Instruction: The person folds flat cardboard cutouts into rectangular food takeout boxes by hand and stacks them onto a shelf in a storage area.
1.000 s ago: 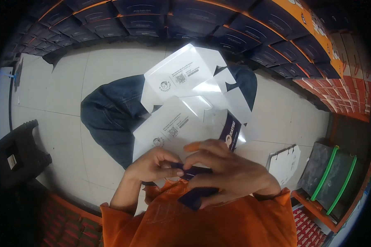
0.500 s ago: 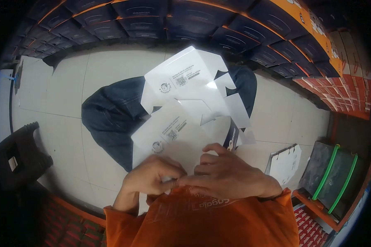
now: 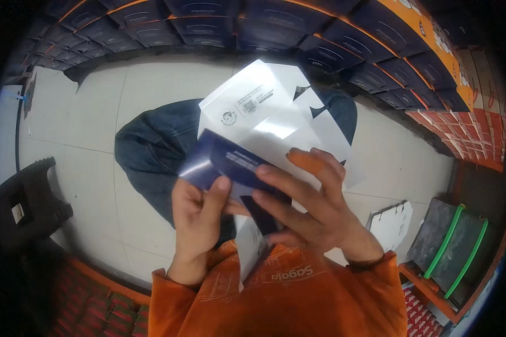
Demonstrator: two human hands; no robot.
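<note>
A small folding carton (image 3: 230,160), dark blue on its outer face with white parts hanging below, is tilted up in front of my body. My left hand (image 3: 197,216) is closed on its lower left part, with the thumb pressed on the face. Over the carton's right side my right hand (image 3: 315,208) has its fingers spread, some of them touching the blue panel. One of those fingertips looks orange. Behind the carton, a flat white carton blank (image 3: 253,109) with cut-out flaps lies across my lap. The carton's lower edge is partly hidden by my fingers.
Stacked dark blue boxes (image 3: 202,31) line the far side, with red-and-white cartons (image 3: 461,132) at the right. A black plastic stool (image 3: 31,205) stands at the left. More white blanks (image 3: 391,224) lie on the floor at the right, near a dark panel with green strips (image 3: 444,241).
The upper carton has come off the blank on my lap and turned, so its blue face shows. My left hand has moved up and left with it; my right hand's fingers have spread.
</note>
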